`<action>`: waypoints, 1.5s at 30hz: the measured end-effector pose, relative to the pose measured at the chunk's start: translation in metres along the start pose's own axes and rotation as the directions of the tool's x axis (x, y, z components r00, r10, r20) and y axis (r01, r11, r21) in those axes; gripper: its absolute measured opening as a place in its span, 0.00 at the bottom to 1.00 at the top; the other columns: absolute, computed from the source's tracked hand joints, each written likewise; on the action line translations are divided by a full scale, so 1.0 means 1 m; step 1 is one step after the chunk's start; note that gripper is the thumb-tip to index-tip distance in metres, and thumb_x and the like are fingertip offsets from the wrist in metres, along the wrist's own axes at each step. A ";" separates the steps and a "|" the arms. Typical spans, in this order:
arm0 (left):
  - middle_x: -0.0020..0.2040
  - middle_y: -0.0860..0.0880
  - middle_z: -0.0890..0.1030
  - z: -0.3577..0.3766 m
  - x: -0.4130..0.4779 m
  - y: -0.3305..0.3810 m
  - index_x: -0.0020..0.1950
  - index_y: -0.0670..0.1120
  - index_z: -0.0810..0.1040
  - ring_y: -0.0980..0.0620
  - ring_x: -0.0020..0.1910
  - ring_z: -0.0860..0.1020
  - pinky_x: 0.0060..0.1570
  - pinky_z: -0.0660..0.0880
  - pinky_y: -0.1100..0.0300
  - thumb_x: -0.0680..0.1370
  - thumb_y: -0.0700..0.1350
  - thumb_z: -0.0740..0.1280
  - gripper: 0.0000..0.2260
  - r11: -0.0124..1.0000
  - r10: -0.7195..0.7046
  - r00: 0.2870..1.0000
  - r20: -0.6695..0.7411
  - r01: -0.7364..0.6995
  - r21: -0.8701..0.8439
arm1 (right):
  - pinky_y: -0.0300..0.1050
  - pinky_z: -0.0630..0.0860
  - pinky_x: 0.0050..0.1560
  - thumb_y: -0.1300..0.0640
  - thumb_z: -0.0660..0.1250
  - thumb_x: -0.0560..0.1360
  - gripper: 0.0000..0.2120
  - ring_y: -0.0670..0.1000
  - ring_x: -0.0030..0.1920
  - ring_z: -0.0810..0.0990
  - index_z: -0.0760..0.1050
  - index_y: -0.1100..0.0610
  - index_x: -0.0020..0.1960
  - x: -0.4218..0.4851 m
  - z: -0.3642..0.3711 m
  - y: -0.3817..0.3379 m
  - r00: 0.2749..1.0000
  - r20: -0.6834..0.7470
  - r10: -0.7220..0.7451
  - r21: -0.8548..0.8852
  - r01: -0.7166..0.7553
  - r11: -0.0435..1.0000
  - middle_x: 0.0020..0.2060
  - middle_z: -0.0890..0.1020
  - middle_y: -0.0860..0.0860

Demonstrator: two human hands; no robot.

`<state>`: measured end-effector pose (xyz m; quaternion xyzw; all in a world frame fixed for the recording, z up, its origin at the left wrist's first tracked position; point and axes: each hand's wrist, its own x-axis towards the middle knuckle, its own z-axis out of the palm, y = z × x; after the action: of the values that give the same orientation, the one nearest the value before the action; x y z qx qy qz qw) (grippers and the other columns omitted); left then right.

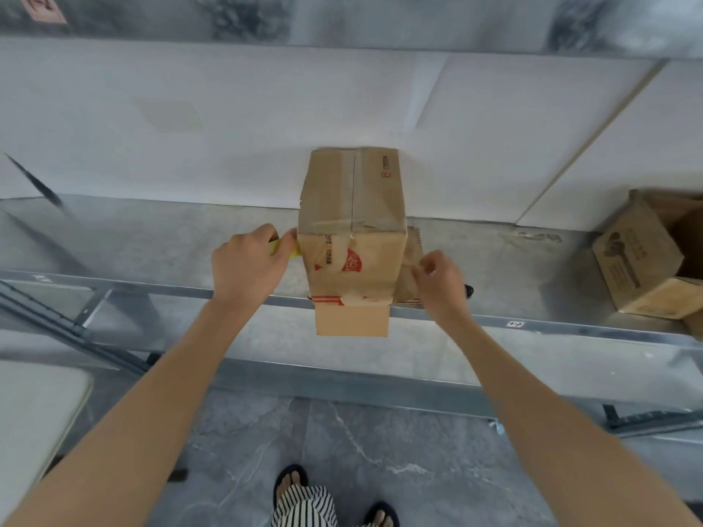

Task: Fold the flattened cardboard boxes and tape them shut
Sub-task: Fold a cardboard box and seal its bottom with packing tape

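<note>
Creased brown cardboard box (352,207) on grey desk (152,237). Left hand (249,264) fingers grip yellow tape roll (283,248); right hand (437,277) fingers pinch glossy clear tape (342,223). Open carton (646,256) stands at right.

Two hands were counted: the left hand (247,266) and the right hand (437,283). Two cardboard boxes were seen, one taped box (352,222) and one open box (643,256). One yellow item (283,249) and two sandals (291,479) were noted.

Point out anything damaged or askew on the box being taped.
The box has a torn near face, patches of its red print ripped away. The clear tape across its top edge lies wrinkled. A flap hangs past the table edge, not folded in.
</note>
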<state>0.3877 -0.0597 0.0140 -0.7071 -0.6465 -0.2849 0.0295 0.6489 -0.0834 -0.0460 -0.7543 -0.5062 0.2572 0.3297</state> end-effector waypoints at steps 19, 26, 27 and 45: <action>0.34 0.47 0.75 -0.022 -0.004 0.030 0.42 0.42 0.73 0.47 0.34 0.72 0.34 0.64 0.57 0.77 0.50 0.57 0.12 0.968 -0.203 0.903 0.379 0.243 -0.062 | 0.37 0.64 0.28 0.58 0.58 0.80 0.04 0.46 0.34 0.69 0.64 0.58 0.49 -0.001 -0.086 -0.079 0.935 -0.310 -0.171 0.124 0.218 0.968 0.36 0.72 0.48; 0.34 0.47 0.80 -0.036 0.009 0.009 0.41 0.43 0.72 0.49 0.32 0.77 0.34 0.69 0.59 0.77 0.46 0.61 0.08 0.890 -0.008 0.781 0.625 0.290 -0.351 | 0.41 0.65 0.32 0.57 0.56 0.80 0.06 0.50 0.35 0.72 0.68 0.59 0.51 -0.018 -0.020 -0.165 0.946 0.081 -0.312 -0.029 0.316 0.948 0.37 0.72 0.50; 0.33 0.46 0.80 -0.038 0.012 0.006 0.42 0.43 0.72 0.50 0.30 0.77 0.33 0.70 0.59 0.77 0.46 0.61 0.08 0.885 0.024 0.762 0.647 0.285 -0.369 | 0.43 0.65 0.33 0.55 0.56 0.80 0.08 0.52 0.38 0.73 0.69 0.59 0.52 -0.019 -0.011 -0.166 0.953 0.111 -0.283 -0.068 0.292 0.954 0.39 0.73 0.51; 0.30 0.55 0.76 -0.032 0.032 -0.039 0.56 0.50 0.75 0.60 0.23 0.72 0.27 0.68 0.68 0.80 0.44 0.61 0.07 0.789 0.387 0.675 0.628 0.109 -0.604 | 0.51 0.69 0.58 0.49 0.58 0.80 0.19 0.59 0.59 0.72 0.68 0.60 0.65 -0.039 0.016 -0.161 0.911 -0.059 -0.408 -0.573 0.303 0.761 0.57 0.74 0.59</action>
<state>0.3394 -0.0376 0.0417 -0.7817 -0.4207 -0.1667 -0.4291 0.5277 -0.0728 0.0676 -0.7265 -0.6607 -0.0368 0.1853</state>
